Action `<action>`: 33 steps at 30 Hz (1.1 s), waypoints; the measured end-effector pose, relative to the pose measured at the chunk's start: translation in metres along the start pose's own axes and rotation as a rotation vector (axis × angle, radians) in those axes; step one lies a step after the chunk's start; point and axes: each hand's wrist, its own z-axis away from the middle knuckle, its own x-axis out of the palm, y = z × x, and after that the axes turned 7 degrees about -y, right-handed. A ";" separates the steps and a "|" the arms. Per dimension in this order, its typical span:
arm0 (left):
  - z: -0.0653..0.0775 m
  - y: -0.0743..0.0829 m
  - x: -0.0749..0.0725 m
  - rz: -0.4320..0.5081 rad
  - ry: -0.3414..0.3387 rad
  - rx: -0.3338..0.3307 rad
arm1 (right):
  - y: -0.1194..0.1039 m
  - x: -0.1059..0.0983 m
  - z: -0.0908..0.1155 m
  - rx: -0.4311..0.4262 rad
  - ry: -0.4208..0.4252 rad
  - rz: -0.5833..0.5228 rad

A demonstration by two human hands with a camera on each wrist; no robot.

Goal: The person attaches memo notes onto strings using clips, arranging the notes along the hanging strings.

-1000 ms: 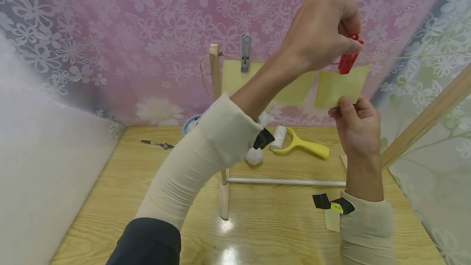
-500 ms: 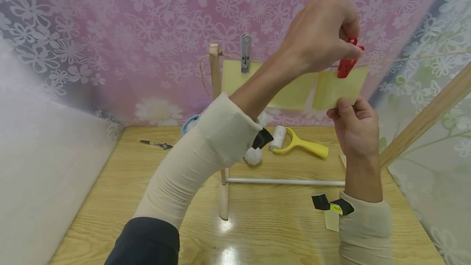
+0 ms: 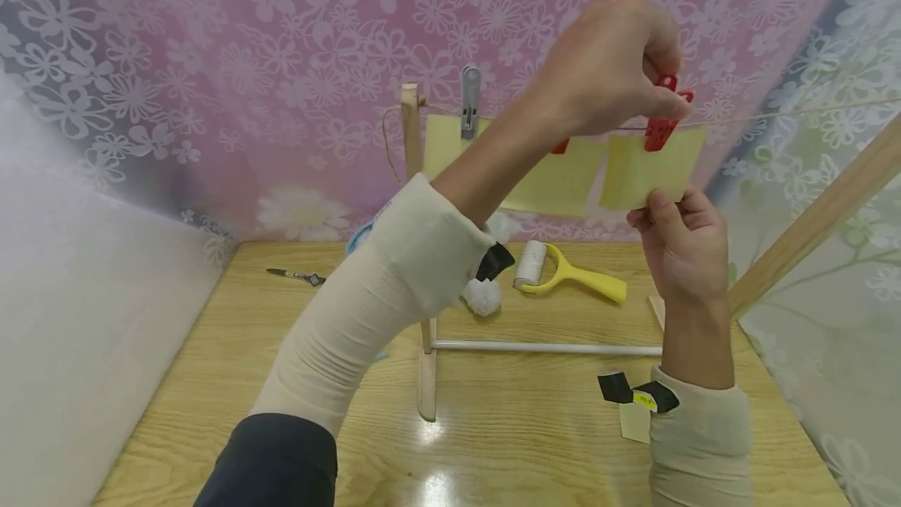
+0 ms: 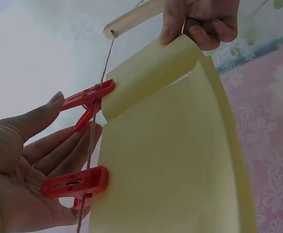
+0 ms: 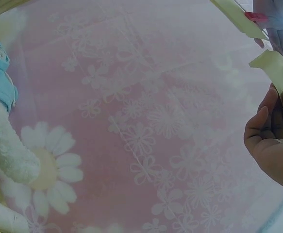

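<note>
In the head view my left hand [image 3: 608,61] is raised to the string, thumb and fingers at the handles of a red clothespin [image 3: 660,133]. That clothespin sits over the string and the top edge of a small yellow paper [image 3: 647,174]. My right hand [image 3: 686,245] pinches the paper's lower edge between thumb and fingers. Beside it hangs a wider yellow paper [image 3: 556,182], partly hidden by my left forearm. A grey clothespin [image 3: 469,104] and a second red clothespin [image 4: 78,183] hold this one. The left wrist view shows my thumb at the handle's end.
A wooden post [image 3: 411,139] and a slanting wooden bar [image 3: 816,217] carry the string; a white rod [image 3: 549,347] runs low between supports. On the table lie a yellow-handled lint roller [image 3: 591,282], a pen [image 3: 296,276] and another yellow paper [image 3: 635,422]. A plush toy [image 5: 0,82] sits behind.
My left hand has come slightly down and left. The red clothespin has lowered over the paper's top edge and its handles have spread apart. My right hand stays at the lower edge.
</note>
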 end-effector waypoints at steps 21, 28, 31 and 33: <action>0.033 0.014 -0.011 -0.123 0.012 -0.046 | -0.002 -0.006 0.001 0.070 -0.051 0.008; 0.038 0.005 -0.014 -0.149 0.079 0.019 | -0.004 -0.009 0.002 0.099 -0.084 0.002; 0.023 -0.021 -0.013 -0.094 0.179 0.132 | -0.006 -0.012 0.004 0.099 -0.103 0.037; 0.010 -0.049 -0.013 -0.052 0.284 0.247 | -0.007 -0.014 0.006 0.110 -0.119 0.064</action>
